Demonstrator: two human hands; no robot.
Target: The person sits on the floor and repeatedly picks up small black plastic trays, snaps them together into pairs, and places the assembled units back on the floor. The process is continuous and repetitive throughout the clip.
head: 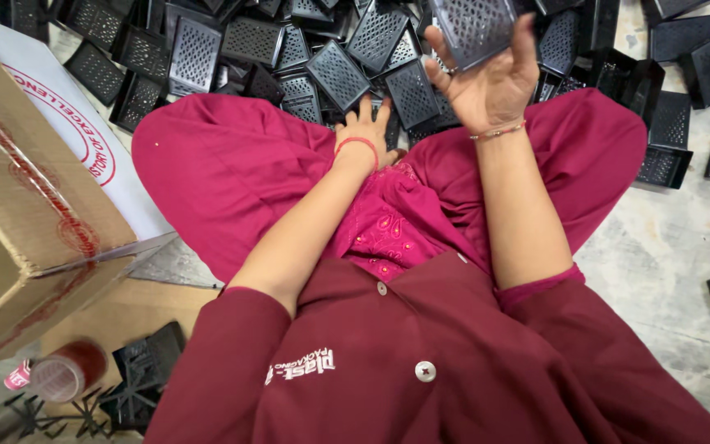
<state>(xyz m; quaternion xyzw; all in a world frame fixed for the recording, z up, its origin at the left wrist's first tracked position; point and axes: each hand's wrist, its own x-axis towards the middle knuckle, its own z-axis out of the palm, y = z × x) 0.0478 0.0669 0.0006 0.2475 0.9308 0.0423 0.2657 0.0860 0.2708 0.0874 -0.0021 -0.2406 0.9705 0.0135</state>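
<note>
I sit cross-legged on the floor in magenta trousers. My right hand (486, 78) is raised palm up and grips a black perforated plastic tray (474, 29) by its lower edge. My left hand (365, 127), with a red thread at the wrist, reaches down between my knees and rests on the pile of black perforated trays (338, 74) in front of me. Whether its fingers hold one of them I cannot see.
A brown cardboard box (26, 214) with an open flap stands at my left. A roll of tape (63, 372) and a few black trays (141, 370) lie beside my left hip. More black trays (684, 74) are scattered on the stone floor at right.
</note>
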